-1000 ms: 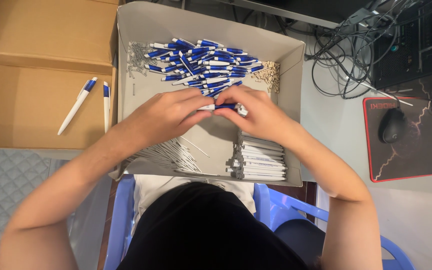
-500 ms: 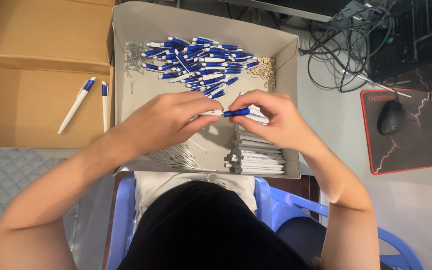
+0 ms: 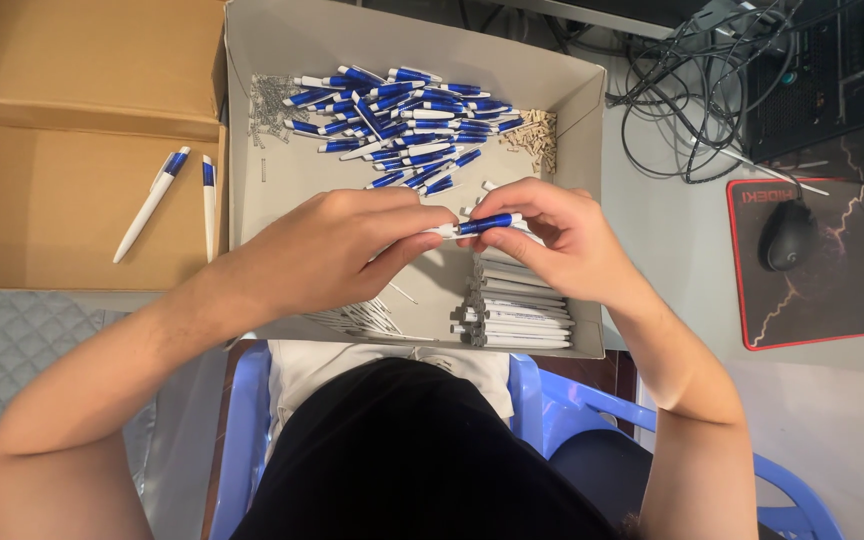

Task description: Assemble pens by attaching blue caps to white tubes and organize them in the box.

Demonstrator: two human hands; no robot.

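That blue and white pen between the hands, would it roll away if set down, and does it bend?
The pen is slim and round, so it would likely roll on a flat surface. It looks like hard plastic, held level between the left hand and right hand without sagging, so probably stiff. Fingertips alone carry it, so probably light.
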